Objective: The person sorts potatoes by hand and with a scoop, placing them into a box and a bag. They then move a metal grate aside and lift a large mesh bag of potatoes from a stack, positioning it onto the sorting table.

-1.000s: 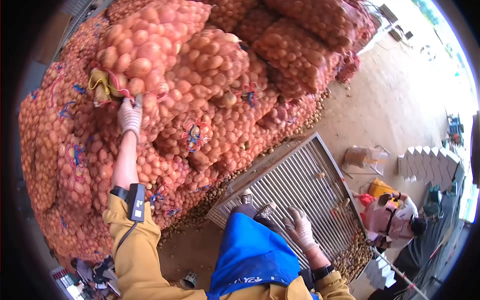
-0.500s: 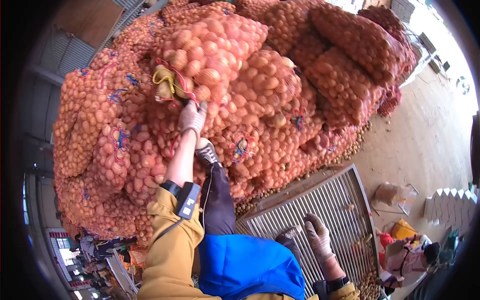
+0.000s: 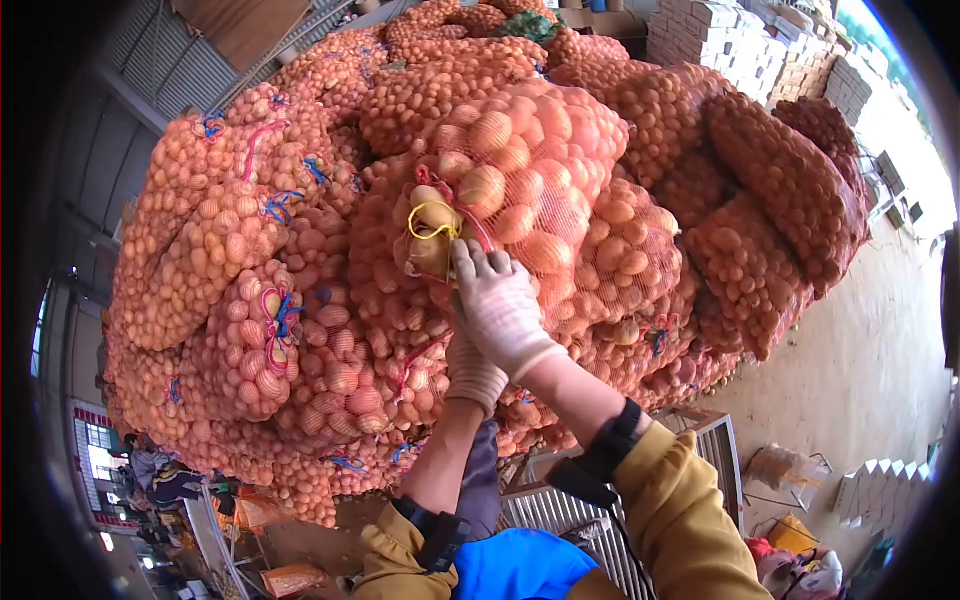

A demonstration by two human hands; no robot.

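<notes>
A large orange mesh sack of potatoes [image 3: 530, 170] lies on top of a heap of similar sacks, its end facing me. Yellow string [image 3: 437, 222] crosses a gap at that end, where bare potatoes show. My right hand [image 3: 505, 305], in a pale work glove, has its fingers bent at the sack's end, just below the string. Under it is my gloved left hand [image 3: 472, 372], with its fingers hidden behind the right hand and the netting.
Other filled mesh sacks [image 3: 210, 230] with blue and pink ties surround it. Below my right arm is a slatted metal frame [image 3: 720, 450]. Concrete floor [image 3: 850, 330] stretches to the right, with stacked white boxes [image 3: 690, 35] behind. A person [image 3: 155, 470] is at lower left.
My right hand has come up from beside the slatted frame to the sack's end, over my left hand. The view has shifted, and the heap appears farther right.
</notes>
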